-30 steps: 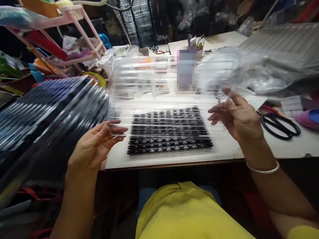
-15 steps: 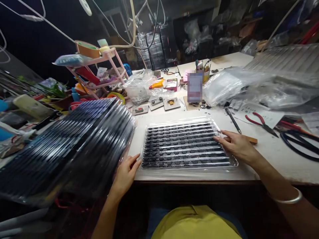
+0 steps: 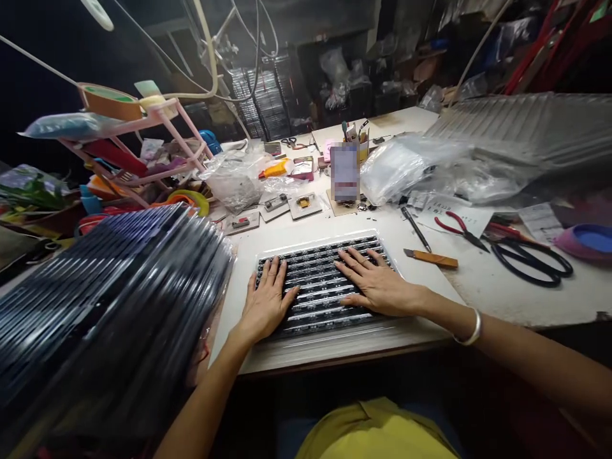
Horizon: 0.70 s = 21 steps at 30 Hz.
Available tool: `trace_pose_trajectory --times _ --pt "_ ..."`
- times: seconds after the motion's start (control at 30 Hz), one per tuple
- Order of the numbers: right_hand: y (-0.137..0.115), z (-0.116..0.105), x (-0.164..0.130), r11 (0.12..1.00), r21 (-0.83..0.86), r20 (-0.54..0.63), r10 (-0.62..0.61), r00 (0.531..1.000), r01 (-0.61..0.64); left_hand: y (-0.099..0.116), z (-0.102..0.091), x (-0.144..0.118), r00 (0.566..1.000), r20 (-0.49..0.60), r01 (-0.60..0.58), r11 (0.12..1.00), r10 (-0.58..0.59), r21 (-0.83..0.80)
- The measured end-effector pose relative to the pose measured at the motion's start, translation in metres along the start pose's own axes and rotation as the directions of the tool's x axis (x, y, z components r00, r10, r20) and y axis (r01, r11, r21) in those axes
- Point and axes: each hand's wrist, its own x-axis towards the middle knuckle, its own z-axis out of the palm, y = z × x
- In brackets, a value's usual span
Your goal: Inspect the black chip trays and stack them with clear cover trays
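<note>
A clear plastic tray (image 3: 318, 280) lies flat on the white table in front of me, with rows of small black parts in its long slots. My left hand (image 3: 268, 299) rests palm down on the tray's left side, fingers spread. On its right side lies my right hand (image 3: 375, 280), also flat with the fingers apart. Neither hand grips anything. Parts of the rows are hidden under both hands. Close by on the left leans a tall stack of filled trays (image 3: 119, 287), dark parts showing through the plastic.
Right of the tray lie a utility knife (image 3: 433, 258), a black pen (image 3: 415, 228), red-handled pliers (image 3: 461, 231) and black-handled scissors (image 3: 530, 261). Plastic bags (image 3: 421, 169) and stacked clear trays (image 3: 530, 134) stand behind. A pink rack (image 3: 143, 137) is at the back left.
Both hands have moved from the tray's side edges onto its top and now lie flat there. The view has turned to the right.
</note>
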Motion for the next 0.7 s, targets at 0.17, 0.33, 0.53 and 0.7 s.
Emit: trace_pose_trajectory --times 0.17,0.33,0.53,0.7 --pt "0.003 -0.004 0.011 0.999 0.04 0.001 0.007 1.0 -0.007 0.0 0.009 -0.002 1.0 0.003 -0.003 0.999 0.003 0.034" --pt "0.007 0.008 0.022 0.999 -0.009 -0.069 -0.037 0.997 0.036 -0.004 0.005 -0.003 0.998 -0.052 -0.021 1.0 0.021 -0.015" --pt "0.028 0.014 -0.015 0.998 -0.068 -0.18 0.005 0.984 -0.018 -0.05 0.005 -0.036 0.992 0.03 -0.112 0.966 0.122 -0.235" --pt "0.039 0.021 -0.073 0.996 -0.032 -0.315 0.071 0.947 -0.085 -0.045 0.018 -0.083 0.974 -0.226 -0.071 0.943 -0.005 -0.325"
